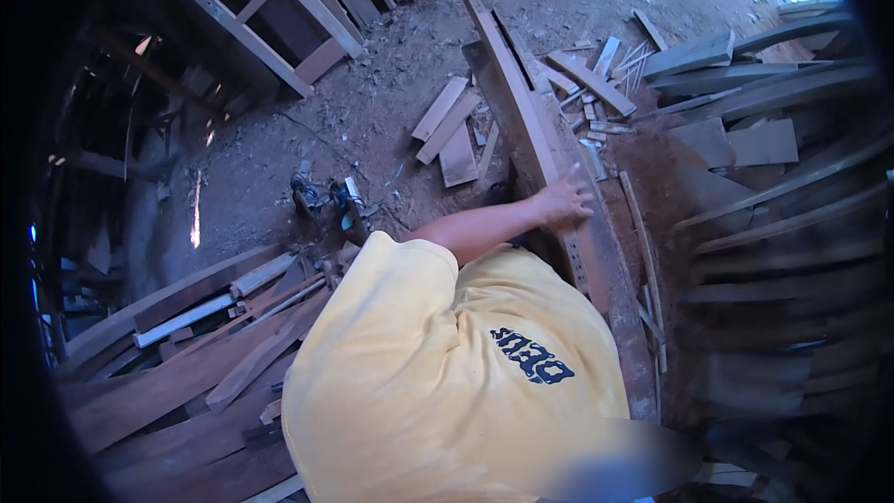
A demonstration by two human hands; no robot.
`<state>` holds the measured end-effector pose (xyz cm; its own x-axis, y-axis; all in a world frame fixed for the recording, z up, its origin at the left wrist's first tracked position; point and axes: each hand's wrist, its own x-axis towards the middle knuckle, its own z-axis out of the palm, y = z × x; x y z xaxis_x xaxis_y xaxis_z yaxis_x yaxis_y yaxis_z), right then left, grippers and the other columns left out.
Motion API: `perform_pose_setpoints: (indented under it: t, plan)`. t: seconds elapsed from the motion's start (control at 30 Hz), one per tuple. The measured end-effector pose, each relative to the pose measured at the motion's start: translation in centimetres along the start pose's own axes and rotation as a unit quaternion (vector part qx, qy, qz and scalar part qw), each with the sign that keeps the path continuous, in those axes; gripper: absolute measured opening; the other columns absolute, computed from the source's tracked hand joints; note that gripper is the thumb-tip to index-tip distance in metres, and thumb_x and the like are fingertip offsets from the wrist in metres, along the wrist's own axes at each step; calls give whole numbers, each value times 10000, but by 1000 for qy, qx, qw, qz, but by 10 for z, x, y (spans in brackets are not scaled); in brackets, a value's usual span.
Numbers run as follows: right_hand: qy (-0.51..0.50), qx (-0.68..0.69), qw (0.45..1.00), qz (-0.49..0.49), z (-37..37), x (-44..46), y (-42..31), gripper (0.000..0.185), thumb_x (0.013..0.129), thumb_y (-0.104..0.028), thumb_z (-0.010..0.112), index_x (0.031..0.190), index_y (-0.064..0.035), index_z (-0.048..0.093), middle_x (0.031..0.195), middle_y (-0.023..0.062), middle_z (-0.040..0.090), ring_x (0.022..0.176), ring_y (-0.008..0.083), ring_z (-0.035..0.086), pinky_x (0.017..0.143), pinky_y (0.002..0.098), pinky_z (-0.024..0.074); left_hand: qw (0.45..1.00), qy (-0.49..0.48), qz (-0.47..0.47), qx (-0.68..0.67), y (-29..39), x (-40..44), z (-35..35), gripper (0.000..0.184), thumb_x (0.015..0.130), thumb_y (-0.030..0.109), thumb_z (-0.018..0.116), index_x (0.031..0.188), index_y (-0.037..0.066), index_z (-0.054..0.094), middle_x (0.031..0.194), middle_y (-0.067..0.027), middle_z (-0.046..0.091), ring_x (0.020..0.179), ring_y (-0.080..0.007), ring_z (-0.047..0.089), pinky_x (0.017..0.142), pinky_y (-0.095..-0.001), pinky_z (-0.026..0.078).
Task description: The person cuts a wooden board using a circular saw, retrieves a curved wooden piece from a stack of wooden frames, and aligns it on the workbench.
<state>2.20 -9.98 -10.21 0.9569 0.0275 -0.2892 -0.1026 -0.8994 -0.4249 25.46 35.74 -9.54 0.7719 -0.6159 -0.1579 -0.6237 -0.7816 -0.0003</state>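
Observation:
My left hand point(564, 197) reaches across from the yellow sleeve. It lies on a long wooden beam point(526, 116) with the fingers apart and nothing gripped. The beam runs from the top middle down past my yellow shirt point(447, 382). A dark slot shows along its far part, and a row of small dark holes point(575, 261) marks its side below the hand. My right hand is out of sight.
Wood offcuts point(447, 121) lie on the dirt floor left of the beam, and more scraps point(596, 84) lie right of it. Curved timbers point(792, 158) fill the right side. Boards point(186, 354) are piled at lower left. A wooden frame point(261, 9) leans at upper left.

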Motion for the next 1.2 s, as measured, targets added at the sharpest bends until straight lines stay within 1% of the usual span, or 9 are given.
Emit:
perform_pose_setpoints:
  t: [0.1,0.23,0.43,0.5,0.73,0.8,0.97,1.07,1.2]
  plan:
    - [11,-11,1000,7,2,-15,1,598,895,-519,675,1220,-20,621,1075,260,660,990,442,621,867,537,462,995,83,58,-21,29,3,33,782,650,337,814,1386,238,570,1312,-90,537,1294,-280,484,1264,-595,110]
    - [34,-23,999,18,8,-38,-5,611,898,-522,670,1245,-22,615,1094,256,656,1002,435,616,880,532,454,995,50,76,-37,37,8,41,874,605,363,825,1399,138,537,1312,-143,525,1308,-308,470,1265,-575,94]
    - [67,-11,994,85,27,-50,-12,582,991,-540,552,1225,-12,622,1040,233,650,993,411,588,917,506,431,989,25,96,-109,29,1,26,1061,637,757,761,1401,61,517,1318,-171,535,1311,-335,461,1226,-527,175]
    - [49,-13,994,99,21,-43,-21,553,1006,-527,527,1214,-24,622,1052,229,646,1020,412,578,936,527,415,991,51,62,-104,33,2,30,1144,692,931,556,1403,35,515,1295,-186,548,1311,-330,457,1189,-515,217]
    - [60,-36,990,120,43,-28,7,458,1053,-466,431,1216,-77,611,1226,221,621,1169,433,520,1051,632,296,974,-68,8,-217,36,22,19,968,888,851,362,1322,11,570,1288,-206,548,1284,-323,465,1136,-507,259]
    - [45,-29,991,119,43,-28,14,454,1057,-450,420,1231,-74,607,1236,226,620,1191,435,512,1063,638,283,977,22,8,-211,33,24,35,878,915,807,374,1228,17,595,1234,-187,551,1234,-325,482,1109,-508,287]
    - [-80,-159,971,159,23,-22,-12,443,1061,-406,421,1274,-56,588,1248,245,615,1216,435,525,1061,608,329,982,33,-32,-184,-41,30,38,811,921,760,435,1231,24,575,1237,-181,541,1224,-339,481,1092,-512,306]
    - [-104,-100,974,174,9,-23,-24,437,1061,-393,427,1284,-50,582,1254,249,614,1213,435,534,1054,585,352,988,-11,11,-153,-70,22,46,761,922,719,487,1311,70,561,1298,-200,526,1302,-364,447,1142,-524,269]
    - [-103,7,974,201,-6,-21,-46,430,1062,-375,435,1297,-43,575,1262,254,612,1211,434,546,1045,555,382,973,131,66,-180,-92,5,54,668,921,657,558,1354,148,551,1363,-172,511,1396,-364,388,1199,-538,196]
